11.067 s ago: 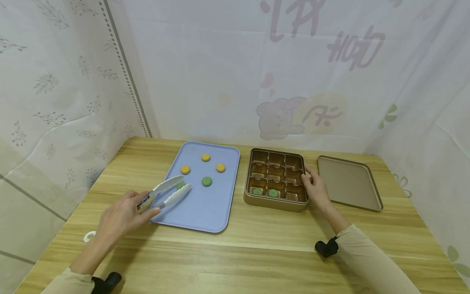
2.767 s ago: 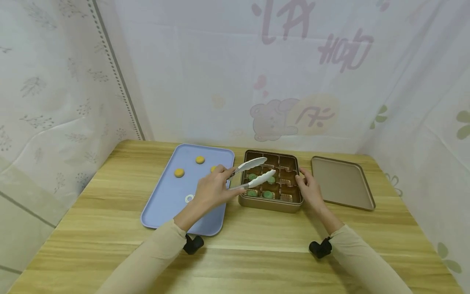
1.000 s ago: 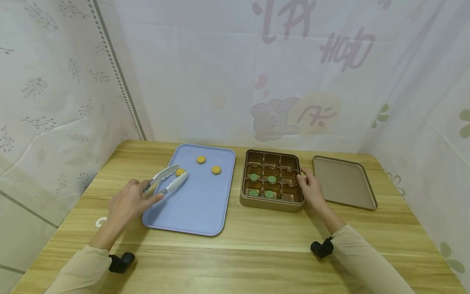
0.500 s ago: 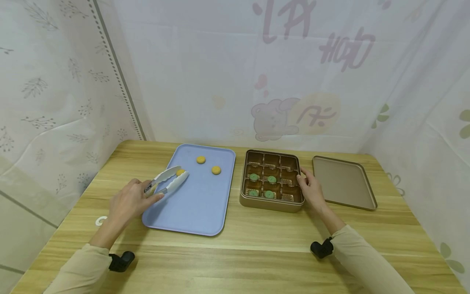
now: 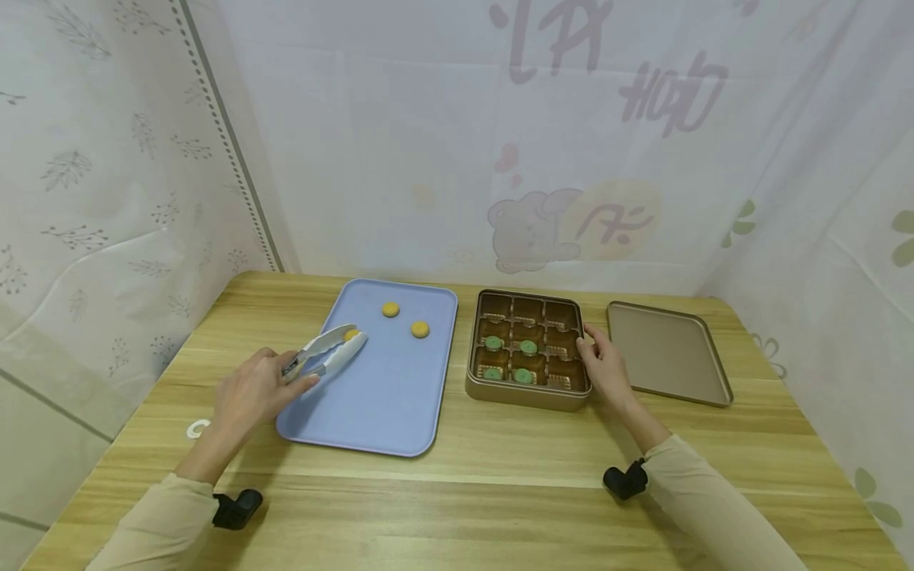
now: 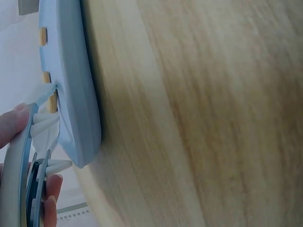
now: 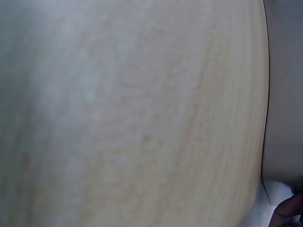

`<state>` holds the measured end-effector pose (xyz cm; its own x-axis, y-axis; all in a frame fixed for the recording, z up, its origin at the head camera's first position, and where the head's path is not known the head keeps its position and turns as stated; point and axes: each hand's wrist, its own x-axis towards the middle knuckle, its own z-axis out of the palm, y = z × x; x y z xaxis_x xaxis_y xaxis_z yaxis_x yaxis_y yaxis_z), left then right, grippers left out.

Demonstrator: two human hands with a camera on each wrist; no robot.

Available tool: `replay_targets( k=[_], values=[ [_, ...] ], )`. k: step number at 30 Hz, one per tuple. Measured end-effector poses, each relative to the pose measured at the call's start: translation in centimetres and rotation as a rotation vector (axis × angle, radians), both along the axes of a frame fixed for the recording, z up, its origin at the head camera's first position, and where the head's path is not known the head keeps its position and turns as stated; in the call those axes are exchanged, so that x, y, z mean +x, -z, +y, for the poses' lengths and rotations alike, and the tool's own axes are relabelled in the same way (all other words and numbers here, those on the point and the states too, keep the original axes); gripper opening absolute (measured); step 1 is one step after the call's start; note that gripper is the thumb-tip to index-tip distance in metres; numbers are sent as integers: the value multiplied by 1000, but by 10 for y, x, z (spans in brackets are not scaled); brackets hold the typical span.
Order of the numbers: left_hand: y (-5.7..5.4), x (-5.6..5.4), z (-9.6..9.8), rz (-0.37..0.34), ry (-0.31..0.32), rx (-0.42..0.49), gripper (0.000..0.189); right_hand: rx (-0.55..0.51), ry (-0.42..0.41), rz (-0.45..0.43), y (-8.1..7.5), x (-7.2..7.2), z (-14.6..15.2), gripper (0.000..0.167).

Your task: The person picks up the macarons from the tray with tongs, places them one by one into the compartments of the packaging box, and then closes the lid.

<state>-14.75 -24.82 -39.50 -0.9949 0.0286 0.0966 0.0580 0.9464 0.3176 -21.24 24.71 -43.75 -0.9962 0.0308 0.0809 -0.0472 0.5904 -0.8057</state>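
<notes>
My left hand [image 5: 250, 390] grips white-tipped tongs [image 5: 347, 354]. Their tips have come together around a yellow round cookie [image 5: 351, 335] on the blue tray [image 5: 364, 412]; the tips partly cover it. In the left wrist view, the tongs [image 6: 19, 170] reach over the tray's rim to that cookie [image 6: 52, 102]. With thumb and fingers, my right hand [image 5: 608, 371] holds the right side of a brown tin [image 5: 524, 394]. Several green cookies [image 5: 528, 347] sit singly in the left and middle compartments of its front two rows. Only fingertips of the right hand [image 7: 286, 213] show in its wrist view.
Farther back on the tray lie two more yellow cookies [image 5: 390, 309]. The flat tin lid [image 5: 671, 353] rests on the wooden table [image 5: 457, 507] to the right of the tin. A patterned cloth [image 5: 400, 159] hangs behind the table.
Two green cookies have gone from the tray into the tin's middle row. The tongs are back over the tray, and their tips have narrowed onto the yellow cookie. My right hand stays put.
</notes>
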Motion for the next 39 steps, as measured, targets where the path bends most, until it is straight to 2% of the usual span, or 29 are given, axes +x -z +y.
replay_targets(
  k=[6,19,29,36,39],
  values=[
    [0,1,0,6,-4,8,67,7,2,5,-1,0,-1,47],
    [-3,4,-2,10,4,5,65,10,-10,28,-1,0,0,46],
    [-3,5,-1,22,3,5,64,8,-10,5,0,1,0,47],
    [-12,1,7,15,6,36,69,12,-11,17,0,1,0,46],
    [-19,-2,16,38,26,49,69,13,-10,13,-1,1,0,46]
  ],
)
